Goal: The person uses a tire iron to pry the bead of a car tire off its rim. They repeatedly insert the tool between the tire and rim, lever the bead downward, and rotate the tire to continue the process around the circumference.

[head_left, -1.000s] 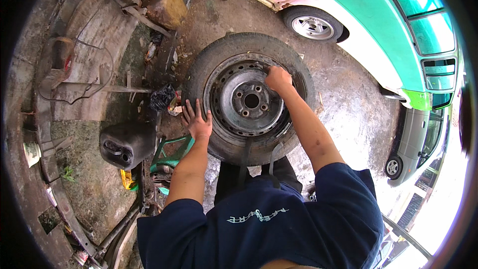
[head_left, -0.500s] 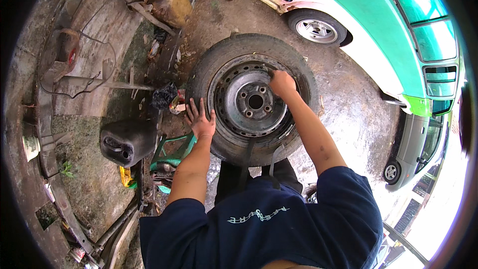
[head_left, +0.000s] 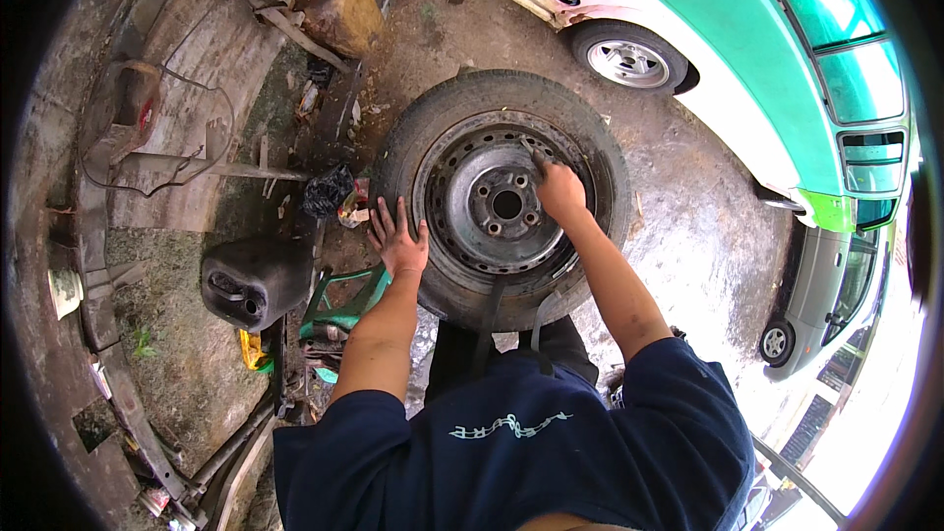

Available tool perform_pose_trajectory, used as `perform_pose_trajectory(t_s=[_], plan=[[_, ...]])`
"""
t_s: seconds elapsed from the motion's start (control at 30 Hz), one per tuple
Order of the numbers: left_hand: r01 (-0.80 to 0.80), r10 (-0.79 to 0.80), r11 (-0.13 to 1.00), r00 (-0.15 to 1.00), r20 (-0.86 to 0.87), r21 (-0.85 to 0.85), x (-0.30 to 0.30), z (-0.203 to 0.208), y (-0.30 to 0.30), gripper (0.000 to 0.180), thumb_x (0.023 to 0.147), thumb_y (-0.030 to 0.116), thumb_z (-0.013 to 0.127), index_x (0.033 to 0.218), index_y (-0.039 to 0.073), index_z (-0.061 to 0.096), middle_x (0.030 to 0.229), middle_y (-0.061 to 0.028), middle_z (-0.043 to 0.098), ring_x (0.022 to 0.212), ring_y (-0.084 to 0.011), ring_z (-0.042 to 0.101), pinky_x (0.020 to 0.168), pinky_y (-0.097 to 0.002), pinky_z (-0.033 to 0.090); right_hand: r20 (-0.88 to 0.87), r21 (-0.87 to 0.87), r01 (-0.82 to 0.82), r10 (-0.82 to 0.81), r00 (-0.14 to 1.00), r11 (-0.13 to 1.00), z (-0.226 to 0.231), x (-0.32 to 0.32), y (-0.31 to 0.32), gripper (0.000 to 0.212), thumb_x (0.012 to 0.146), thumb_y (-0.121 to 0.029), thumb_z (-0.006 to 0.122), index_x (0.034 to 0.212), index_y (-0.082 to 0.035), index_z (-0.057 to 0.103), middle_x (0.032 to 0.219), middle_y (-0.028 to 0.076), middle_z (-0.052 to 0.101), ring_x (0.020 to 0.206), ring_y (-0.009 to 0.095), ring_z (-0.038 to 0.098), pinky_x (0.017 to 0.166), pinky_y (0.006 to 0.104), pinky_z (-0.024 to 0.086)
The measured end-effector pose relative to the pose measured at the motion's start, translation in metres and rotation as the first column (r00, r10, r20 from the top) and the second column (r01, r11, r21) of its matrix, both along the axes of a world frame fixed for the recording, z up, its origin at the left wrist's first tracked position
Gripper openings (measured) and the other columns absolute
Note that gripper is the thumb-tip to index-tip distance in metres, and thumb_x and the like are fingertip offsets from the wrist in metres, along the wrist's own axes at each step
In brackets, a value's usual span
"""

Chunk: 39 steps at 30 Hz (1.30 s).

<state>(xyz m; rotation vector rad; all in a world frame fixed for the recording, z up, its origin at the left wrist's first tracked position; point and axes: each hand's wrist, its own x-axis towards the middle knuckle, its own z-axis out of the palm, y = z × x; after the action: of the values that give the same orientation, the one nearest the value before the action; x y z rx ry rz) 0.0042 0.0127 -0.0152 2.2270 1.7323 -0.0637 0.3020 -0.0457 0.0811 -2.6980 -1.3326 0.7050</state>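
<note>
A car tyre (head_left: 595,172) mounted on a worn steel rim (head_left: 472,246) lies flat in front of me. My left hand (head_left: 401,243) rests on the tyre's left side with its fingers spread. Over the rim's far right part, my right hand (head_left: 560,191) is closed, and a short greyish thing (head_left: 530,147) sticks out past its fingers toward the rim edge. What that is, I cannot make out. Two narrow strips, a dark one (head_left: 491,310) and a greyer one (head_left: 543,320), run from the rim's near edge toward my legs.
Left of the tyre are a black jerrycan (head_left: 258,280), a green stool-like thing (head_left: 339,305) and a black plastic bag (head_left: 327,192). A yellowish jerrycan (head_left: 342,18) stands at the far left. A green and white van (head_left: 678,29) is parked at the far right, a grey car (head_left: 821,285) beyond.
My right hand has come slightly nearer to me along the rim's right part, still closed. My left hand stays spread on the tyre.
</note>
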Motion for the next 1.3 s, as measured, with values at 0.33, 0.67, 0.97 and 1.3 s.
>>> perform_pose_trajectory(t_s=[0.33, 0.67, 0.97, 1.3], plan=[[-0.001, 0.001, 1.000, 1.000, 0.004, -0.009, 0.000, 0.000, 0.001, 0.064, 0.092, 0.051, 0.043, 0.150, 0.030, 0.024, 0.159, -0.0043, 0.006, 0.145, -0.0314, 0.010, 0.114, -0.0545, 0.013, -0.009, -0.048, -0.064, 0.063, 0.998, 0.997, -0.015, -0.031, -0.034, 0.058, 0.075, -0.010, 0.068, 0.129, -0.025, 0.056, 0.101, 0.017, 0.063, 0.093, 0.036, 0.065, 0.081, 0.0436, 0.054], [0.000, 0.000, 1.000, 1.000, 0.014, 0.021, -0.001, -0.003, 0.000, 0.064, 0.091, 0.051, 0.043, 0.149, 0.030, 0.025, 0.159, -0.0044, 0.008, 0.144, -0.0318, 0.012, 0.113, -0.0542, 0.015, -0.047, 0.002, 0.086, -0.085, 0.995, 0.996, -0.019, -0.017, -0.078, 0.046, 0.083, -0.014, 0.058, 0.128, -0.022, 0.057, 0.106, 0.018, 0.062, 0.095, 0.037, 0.063, 0.082, 0.0463, 0.052], [0.007, -0.007, 1.000, 1.000, 0.005, 0.026, 0.000, -0.001, -0.001, 0.064, 0.093, 0.053, 0.040, 0.150, 0.031, 0.022, 0.159, -0.0034, 0.005, 0.145, -0.0307, 0.010, 0.113, -0.0539, 0.015, -0.199, -0.043, -0.025, 0.016, 0.980, 0.999, -0.033, -0.060, -0.027, 0.044, 0.077, -0.013, 0.064, 0.121, -0.014, 0.061, 0.106, 0.019, 0.063, 0.098, 0.036, 0.063, 0.083, 0.0454, 0.052], [-0.007, 0.007, 1.000, 1.000, -0.023, -0.002, 0.001, 0.000, 0.000, 0.063, 0.093, 0.053, 0.039, 0.150, 0.032, 0.022, 0.159, -0.0024, 0.005, 0.145, -0.0293, 0.010, 0.114, -0.0525, 0.014, -0.125, -0.070, 0.179, -0.187, 0.974, 0.981, -0.024, -0.041, -0.060, 0.052, 0.084, -0.016, 0.055, 0.135, -0.024, 0.049, 0.100, 0.023, 0.066, 0.097, 0.038, 0.064, 0.083, 0.0478, 0.051]])
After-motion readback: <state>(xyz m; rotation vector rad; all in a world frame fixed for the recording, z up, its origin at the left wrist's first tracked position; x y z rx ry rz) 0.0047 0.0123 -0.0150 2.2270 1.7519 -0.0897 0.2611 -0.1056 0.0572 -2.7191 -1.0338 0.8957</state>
